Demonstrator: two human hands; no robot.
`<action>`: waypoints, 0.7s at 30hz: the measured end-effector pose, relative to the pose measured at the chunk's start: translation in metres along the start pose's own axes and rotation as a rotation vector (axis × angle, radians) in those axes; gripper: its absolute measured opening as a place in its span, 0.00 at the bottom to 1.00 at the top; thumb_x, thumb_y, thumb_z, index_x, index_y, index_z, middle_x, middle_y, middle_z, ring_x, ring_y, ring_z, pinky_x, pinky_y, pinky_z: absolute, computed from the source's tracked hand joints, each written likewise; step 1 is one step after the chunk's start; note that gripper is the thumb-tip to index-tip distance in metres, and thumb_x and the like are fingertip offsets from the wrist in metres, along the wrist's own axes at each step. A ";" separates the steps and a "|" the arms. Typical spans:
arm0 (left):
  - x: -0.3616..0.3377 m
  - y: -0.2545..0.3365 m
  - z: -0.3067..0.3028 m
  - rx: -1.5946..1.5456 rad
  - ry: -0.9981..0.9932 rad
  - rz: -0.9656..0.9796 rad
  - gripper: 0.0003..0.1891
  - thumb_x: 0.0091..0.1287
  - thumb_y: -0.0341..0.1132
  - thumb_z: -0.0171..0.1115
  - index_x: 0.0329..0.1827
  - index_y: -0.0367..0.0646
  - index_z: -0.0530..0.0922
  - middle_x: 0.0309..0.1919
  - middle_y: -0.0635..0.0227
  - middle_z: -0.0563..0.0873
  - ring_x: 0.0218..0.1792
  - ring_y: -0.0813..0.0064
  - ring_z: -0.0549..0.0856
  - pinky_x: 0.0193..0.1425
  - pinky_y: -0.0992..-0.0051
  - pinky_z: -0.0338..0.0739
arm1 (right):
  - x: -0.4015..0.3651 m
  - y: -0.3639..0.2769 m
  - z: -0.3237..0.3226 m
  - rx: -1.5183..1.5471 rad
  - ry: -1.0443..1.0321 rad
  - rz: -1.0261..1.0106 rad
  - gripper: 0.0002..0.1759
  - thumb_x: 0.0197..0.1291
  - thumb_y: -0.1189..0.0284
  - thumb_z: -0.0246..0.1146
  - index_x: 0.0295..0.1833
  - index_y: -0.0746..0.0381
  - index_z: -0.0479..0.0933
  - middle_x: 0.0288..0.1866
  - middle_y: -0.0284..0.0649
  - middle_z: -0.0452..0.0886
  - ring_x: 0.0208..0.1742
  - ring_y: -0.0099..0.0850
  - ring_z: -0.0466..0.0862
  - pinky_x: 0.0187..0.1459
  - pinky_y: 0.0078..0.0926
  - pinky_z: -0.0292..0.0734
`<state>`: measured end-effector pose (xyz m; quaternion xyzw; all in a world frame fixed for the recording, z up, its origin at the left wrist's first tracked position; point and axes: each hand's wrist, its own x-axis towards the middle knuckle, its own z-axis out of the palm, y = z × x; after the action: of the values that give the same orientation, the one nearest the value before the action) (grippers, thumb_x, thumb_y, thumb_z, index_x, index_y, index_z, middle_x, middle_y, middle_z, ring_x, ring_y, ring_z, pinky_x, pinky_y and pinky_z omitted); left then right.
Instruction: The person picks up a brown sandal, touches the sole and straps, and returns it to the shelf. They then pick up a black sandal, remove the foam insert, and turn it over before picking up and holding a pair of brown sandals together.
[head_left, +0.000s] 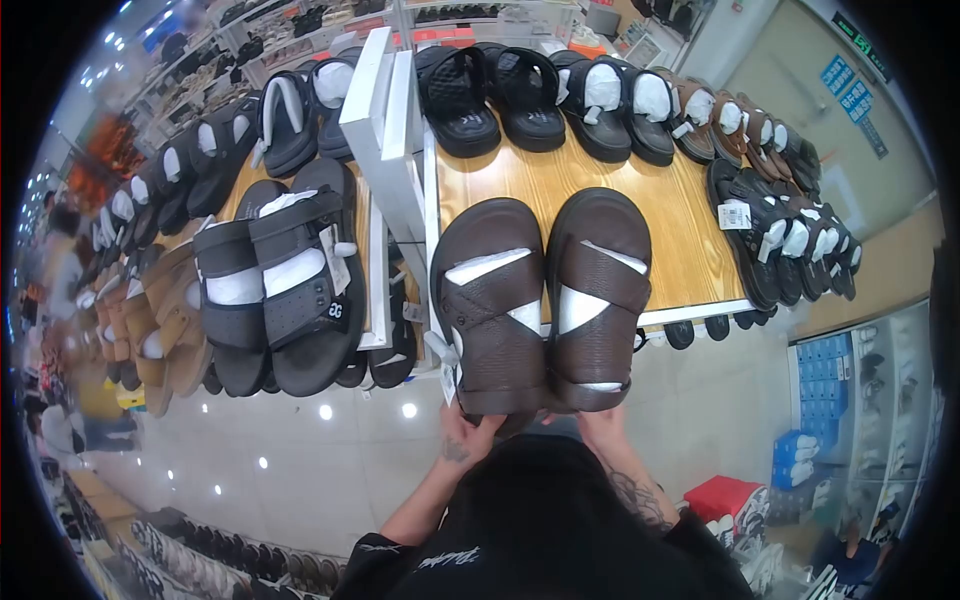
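Note:
A pair of dark brown strapped sandals, the left one (492,310) and the right one (598,300), lies side by side over the front edge of the wooden shelf (590,190). White paper fills their straps, and a white tag hangs at the left one's side. My left hand (470,430) grips the near end of the left sandal, its fingers partly hidden beneath. My right hand (598,428) is at the near end of the right sandal, with its fingertips out of sight under the sole.
Black sandals (460,100) line the shelf's back, with more at its right side. A white upright divider (385,140) separates it from the left display, where dark grey sandals (300,290) stand. A red box (722,497) and blue boxes (822,380) are at lower right.

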<state>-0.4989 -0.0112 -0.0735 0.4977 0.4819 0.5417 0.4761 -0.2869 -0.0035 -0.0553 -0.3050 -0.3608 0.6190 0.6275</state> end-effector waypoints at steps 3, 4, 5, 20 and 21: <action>-0.002 -0.003 0.001 -0.038 0.036 -0.006 0.26 0.64 0.37 0.75 0.59 0.30 0.78 0.49 0.56 0.89 0.51 0.67 0.88 0.58 0.67 0.81 | -0.001 0.001 0.003 -0.016 0.102 0.042 0.22 0.67 0.85 0.62 0.63 0.72 0.66 0.49 0.55 0.83 0.41 0.45 0.90 0.39 0.44 0.91; -0.002 -0.008 -0.001 -0.035 0.036 -0.005 0.26 0.64 0.37 0.75 0.59 0.30 0.78 0.49 0.56 0.89 0.51 0.67 0.88 0.58 0.67 0.81 | -0.001 0.001 0.002 -0.012 0.101 0.042 0.22 0.67 0.85 0.62 0.63 0.72 0.66 0.49 0.55 0.83 0.41 0.45 0.90 0.39 0.44 0.91; -0.004 -0.013 -0.003 0.004 0.030 0.004 0.26 0.63 0.37 0.74 0.60 0.30 0.78 0.49 0.56 0.89 0.51 0.67 0.88 0.58 0.67 0.81 | -0.001 0.001 0.000 -0.006 0.067 0.051 0.22 0.67 0.84 0.63 0.63 0.72 0.65 0.48 0.55 0.83 0.40 0.45 0.90 0.39 0.44 0.91; 0.000 0.003 0.002 -0.060 0.050 -0.031 0.26 0.62 0.39 0.76 0.58 0.30 0.79 0.47 0.59 0.90 0.50 0.70 0.88 0.57 0.68 0.81 | -0.005 -0.007 -0.011 -0.112 -0.032 0.174 0.23 0.68 0.81 0.63 0.65 0.65 0.67 0.52 0.49 0.81 0.48 0.45 0.86 0.38 0.49 0.88; -0.001 0.003 0.002 -0.087 0.038 -0.038 0.26 0.62 0.39 0.76 0.57 0.30 0.79 0.47 0.59 0.90 0.50 0.70 0.88 0.57 0.68 0.81 | -0.006 -0.007 -0.011 -0.135 -0.034 0.163 0.24 0.68 0.80 0.64 0.66 0.65 0.66 0.53 0.50 0.81 0.50 0.46 0.86 0.38 0.50 0.88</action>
<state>-0.4970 -0.0120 -0.0704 0.4569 0.4760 0.5624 0.4983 -0.2738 -0.0091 -0.0565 -0.3643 -0.3863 0.6474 0.5468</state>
